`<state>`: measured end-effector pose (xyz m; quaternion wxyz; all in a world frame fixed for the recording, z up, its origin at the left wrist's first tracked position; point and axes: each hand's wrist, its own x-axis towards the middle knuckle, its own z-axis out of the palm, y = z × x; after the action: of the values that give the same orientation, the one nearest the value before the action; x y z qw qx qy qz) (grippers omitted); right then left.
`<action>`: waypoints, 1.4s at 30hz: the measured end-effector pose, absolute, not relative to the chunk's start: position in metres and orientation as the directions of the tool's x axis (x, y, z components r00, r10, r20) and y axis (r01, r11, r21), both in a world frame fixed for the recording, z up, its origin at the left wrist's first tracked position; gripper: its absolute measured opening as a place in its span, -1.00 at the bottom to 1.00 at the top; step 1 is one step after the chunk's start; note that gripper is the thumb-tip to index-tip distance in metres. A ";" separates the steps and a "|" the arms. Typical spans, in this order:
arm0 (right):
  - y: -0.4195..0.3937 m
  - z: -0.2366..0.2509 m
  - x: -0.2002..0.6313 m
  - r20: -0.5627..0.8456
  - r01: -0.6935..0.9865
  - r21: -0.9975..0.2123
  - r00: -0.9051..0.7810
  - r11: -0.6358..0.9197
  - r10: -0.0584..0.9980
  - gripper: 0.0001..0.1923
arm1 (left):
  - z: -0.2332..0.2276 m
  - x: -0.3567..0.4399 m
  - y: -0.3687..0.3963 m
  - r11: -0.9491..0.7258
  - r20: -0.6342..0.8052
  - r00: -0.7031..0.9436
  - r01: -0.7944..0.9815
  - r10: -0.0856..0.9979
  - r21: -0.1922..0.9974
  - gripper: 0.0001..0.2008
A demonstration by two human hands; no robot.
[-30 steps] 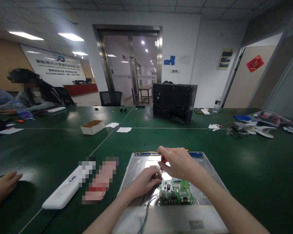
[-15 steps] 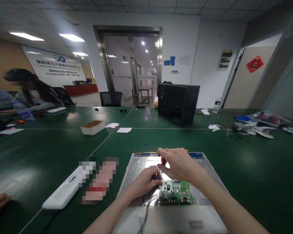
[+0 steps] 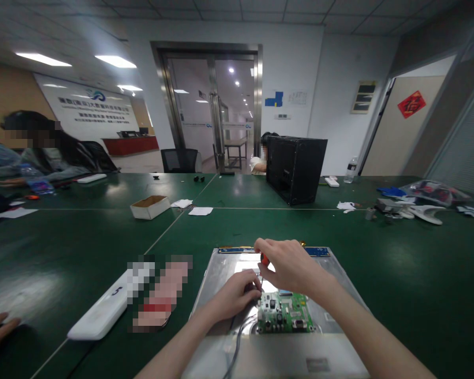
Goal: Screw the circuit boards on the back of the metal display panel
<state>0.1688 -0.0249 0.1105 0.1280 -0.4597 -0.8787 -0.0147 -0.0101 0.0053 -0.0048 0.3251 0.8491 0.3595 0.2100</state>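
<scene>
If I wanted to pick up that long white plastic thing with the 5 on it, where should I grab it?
Probably around the middle of the long white plastic bar, fingers and thumb pinching its two long sides from above. It lies flat on the green table and is narrow across, so a hand spans it easily. Holding the middle should keep it level. Its far end is blurred, so avoid that end.

We see a small screwdriver with a red-orange handle standing nearly upright, its thin shaft pointing down at the upper left corner of a green circuit board. The board, studded with dark chips and silver connectors, lies flat on a grey metal monitor back panel.
</scene>
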 end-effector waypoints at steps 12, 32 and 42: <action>-0.024 0.109 0.168 0.263 0.822 -0.053 -0.537 0.568 0.802 -0.86 | -0.001 -0.010 0.005 -0.528 0.106 0.663 0.477 0.741 0.703 -0.92; -0.024 0.108 0.170 0.253 0.769 -0.128 -0.585 0.627 0.770 -0.73 | -0.003 -0.011 0.005 -0.547 0.124 0.661 0.485 0.740 0.682 -0.94; -0.024 0.108 0.170 0.273 0.794 -0.108 -0.555 0.598 0.786 -0.75 | -0.010 -0.012 0.007 -0.560 0.149 0.665 0.463 0.732 0.686 -0.94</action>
<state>0.1699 -0.0237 0.1076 0.1478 -0.4480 -0.8816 -0.0138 -0.0122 0.0071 -0.0097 0.3134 0.8569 0.3487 0.2142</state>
